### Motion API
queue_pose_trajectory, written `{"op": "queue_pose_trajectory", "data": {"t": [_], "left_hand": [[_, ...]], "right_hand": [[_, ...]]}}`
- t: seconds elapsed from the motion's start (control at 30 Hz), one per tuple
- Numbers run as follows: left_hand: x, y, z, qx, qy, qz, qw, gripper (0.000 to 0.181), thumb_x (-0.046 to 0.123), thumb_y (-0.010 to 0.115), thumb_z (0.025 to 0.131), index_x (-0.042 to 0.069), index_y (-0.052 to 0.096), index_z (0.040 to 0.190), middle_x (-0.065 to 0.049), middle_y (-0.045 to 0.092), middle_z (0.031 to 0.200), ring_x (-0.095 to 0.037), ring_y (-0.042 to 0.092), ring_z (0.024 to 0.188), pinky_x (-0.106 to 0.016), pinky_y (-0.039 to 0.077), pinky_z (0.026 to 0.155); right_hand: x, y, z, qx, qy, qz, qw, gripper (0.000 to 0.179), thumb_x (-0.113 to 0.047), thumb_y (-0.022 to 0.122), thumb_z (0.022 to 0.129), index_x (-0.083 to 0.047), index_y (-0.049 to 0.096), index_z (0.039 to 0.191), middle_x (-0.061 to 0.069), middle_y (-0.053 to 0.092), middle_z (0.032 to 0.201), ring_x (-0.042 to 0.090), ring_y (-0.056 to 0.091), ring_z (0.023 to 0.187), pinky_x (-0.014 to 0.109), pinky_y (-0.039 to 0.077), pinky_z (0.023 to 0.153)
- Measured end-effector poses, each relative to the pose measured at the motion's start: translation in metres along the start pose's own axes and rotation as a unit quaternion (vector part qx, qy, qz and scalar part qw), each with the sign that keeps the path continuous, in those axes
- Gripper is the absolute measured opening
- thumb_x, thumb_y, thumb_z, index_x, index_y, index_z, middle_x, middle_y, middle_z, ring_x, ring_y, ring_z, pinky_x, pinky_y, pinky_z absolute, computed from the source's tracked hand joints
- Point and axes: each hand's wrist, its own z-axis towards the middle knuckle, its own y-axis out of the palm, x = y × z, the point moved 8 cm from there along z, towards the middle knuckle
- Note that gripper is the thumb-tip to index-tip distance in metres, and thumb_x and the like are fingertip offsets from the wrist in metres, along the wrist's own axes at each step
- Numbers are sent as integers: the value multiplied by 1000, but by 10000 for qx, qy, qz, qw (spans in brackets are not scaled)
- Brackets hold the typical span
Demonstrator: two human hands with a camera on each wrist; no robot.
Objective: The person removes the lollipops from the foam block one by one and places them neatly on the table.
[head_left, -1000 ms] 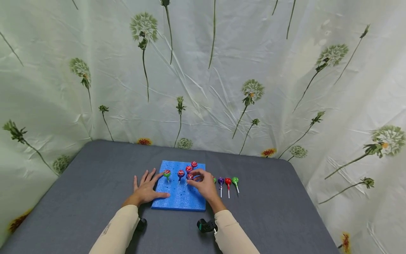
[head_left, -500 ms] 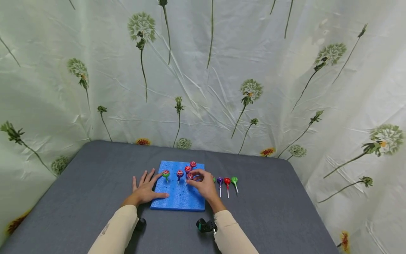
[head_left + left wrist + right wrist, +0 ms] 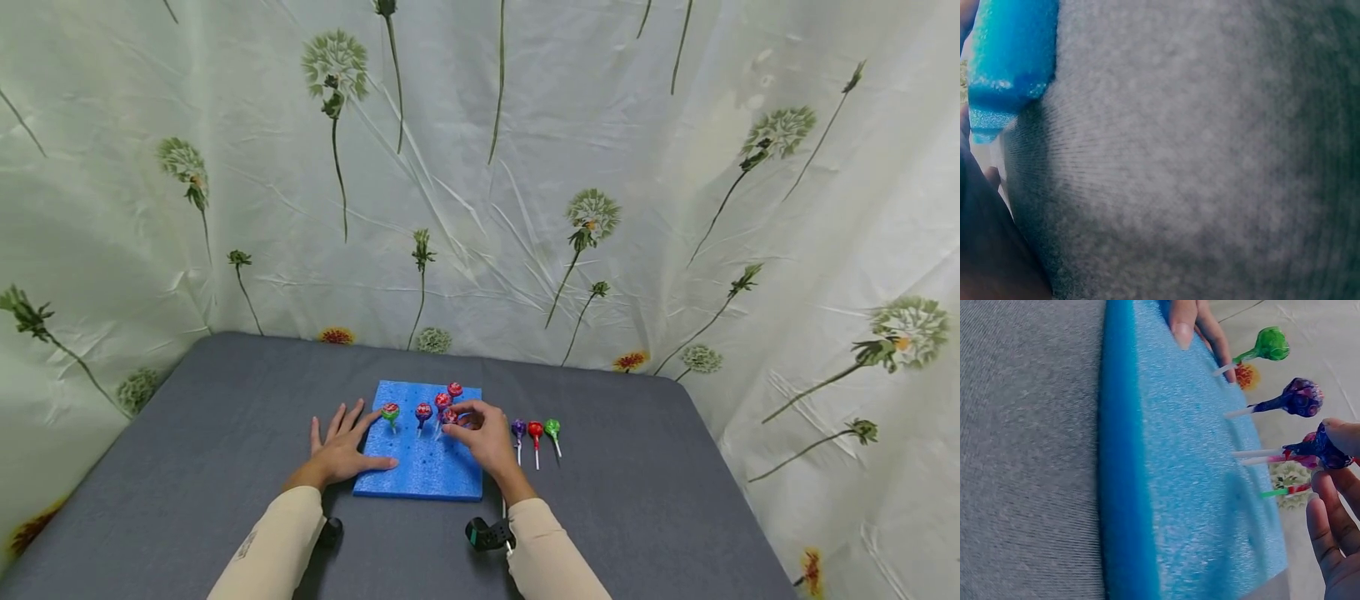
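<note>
A blue foam board dotted with small holes lies on the grey table. My right hand pinches the head of a purple-wrapped lollipop between thumb and fingers. Its white stick points down at the board and appears to meet it. Other lollipops stand upright in the foam: a green one, a purple one, and two red-topped ones, the nearer red one just behind my right fingers. My left hand rests at the board's left edge, fingers spread and thumb lying on top.
To the right of the board, a purple lollipop, a red lollipop and a green lollipop lie in a row on the grey table. A dandelion-print curtain hangs behind the table.
Both hands hold nearly the same place. The head view has shifted slightly, and the green lollipop edge seen beside my right hand is now hidden behind it.
</note>
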Motion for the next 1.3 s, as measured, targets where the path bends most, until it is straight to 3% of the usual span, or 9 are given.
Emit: {"op": "queue_pose_trajectory", "data": {"t": [0.37, 0.6, 1.0, 1.3], "left_hand": [[-1, -1, -1, 7, 56, -66, 10000, 109, 74, 67, 68, 16, 29, 152, -24, 9, 158, -48, -4, 143, -64, -24, 103], [0, -2, -2, 25, 130, -77, 9999, 108, 73, 68, 69, 16, 29, 152, -23, 9, 159, -47, -3, 143, -64, -24, 103], [8, -1, 1, -24, 237, -31, 9997, 110, 77, 64, 68, 15, 29, 152, -22, 9, 159, -46, -4, 144, -64, -22, 104], [2, 1, -1, 0, 157, -27, 9999, 109, 76, 64, 69, 14, 28, 152, -23, 9, 159, -47, -4, 143, -63, -24, 103]], "right_hand": [[-3, -14, -2, -3, -134, 162, 9998, 29, -14, 75, 84, -5, 69, 111, 11, 68, 103, 20, 61, 89, 24, 50, 73], [-2, -33, -10, 190, -302, 325, 9988, 25, -11, 72, 87, -4, 69, 111, 11, 68, 99, 17, 59, 86, 23, 49, 72], [11, -68, -29, 286, -430, 386, 9979, 27, -9, 66, 91, 3, 66, 116, 15, 68, 106, 16, 61, 92, 21, 50, 79], [27, -85, -42, 475, -90, 570, 9972, 21, -9, 71, 87, 0, 69, 107, 13, 67, 103, 11, 61, 87, 20, 50, 77]]}}
